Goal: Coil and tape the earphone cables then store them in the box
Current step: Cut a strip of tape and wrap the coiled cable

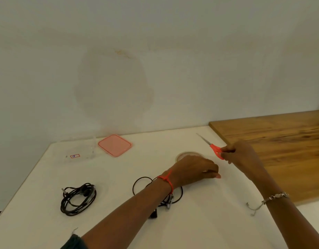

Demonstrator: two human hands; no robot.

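Two black earphone cables lie on the white table (47, 177). One coiled cable (77, 199) is at the left. The other cable (142, 182) lies loose in the middle, partly under my left forearm. My left hand (196, 169) hovers just in front of a clear tape roll (189, 154), its fingertips pinched together on what looks like a barely visible clear tape end. My right hand (243, 155) grips red-handled scissors (213, 148), blades pointing to the far left. A clear box (93, 148) with a small label stands at the back left, with its pink lid (114, 145) beside it.
A wooden board (280, 150) covers the table's right side, close behind my right hand. A wall runs along the table's back edge. The table's left edge slants down to the front left corner.
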